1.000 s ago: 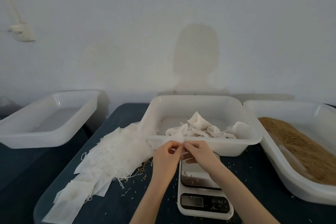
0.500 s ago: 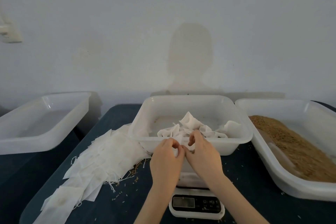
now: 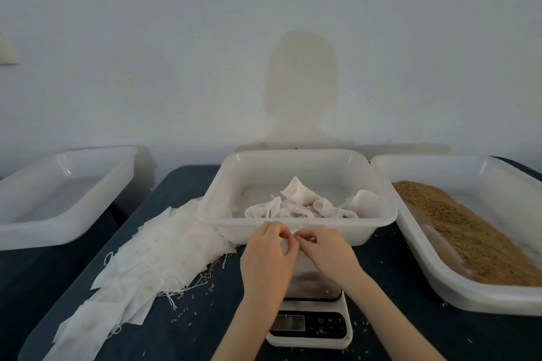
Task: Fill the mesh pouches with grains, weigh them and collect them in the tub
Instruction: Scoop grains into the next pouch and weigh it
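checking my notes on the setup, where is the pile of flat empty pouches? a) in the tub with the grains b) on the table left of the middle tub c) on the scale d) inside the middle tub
b: the flat empty pouches lie spread on the dark table, left of the middle tub, whose corner overlaps them; the tub holds only bunched-up pouches.

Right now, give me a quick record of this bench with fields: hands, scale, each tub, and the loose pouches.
left hand: pinching a pouch above the scale
right hand: pinching the same pouch's string
scale: under the hands, display unreadable
middle tub: holds several filled pouches
right tub: holds brown grains
left tub: no contents visible
empty pouches: heaped left of the scale
spilled grains: scattered on the table
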